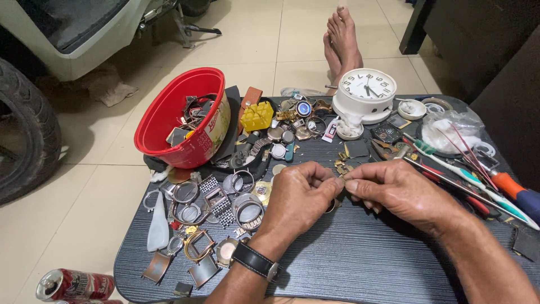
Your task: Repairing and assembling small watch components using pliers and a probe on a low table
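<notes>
My left hand (301, 197) and my right hand (394, 188) meet fingertip to fingertip over the dark striped table (360, 259). Together they pinch a tiny part (343, 183), too small to make out. A gold watch piece (332, 206) peeks out under my left palm. A black wristwatch (256, 261) is strapped on my left wrist. Small brass bits (342, 165) lie just beyond my fingertips.
A tilted red bowl (169, 121) of watch parts sits at the back left, with watch cases and bracelets (225, 197) strewn below it. A white alarm clock (365, 93), yellow box (257, 116), plastic bag (450, 129) and screwdrivers (484, 188) stand behind and right. A tyre (28, 135), can (73, 284) and bare feet (341, 39) are off the table.
</notes>
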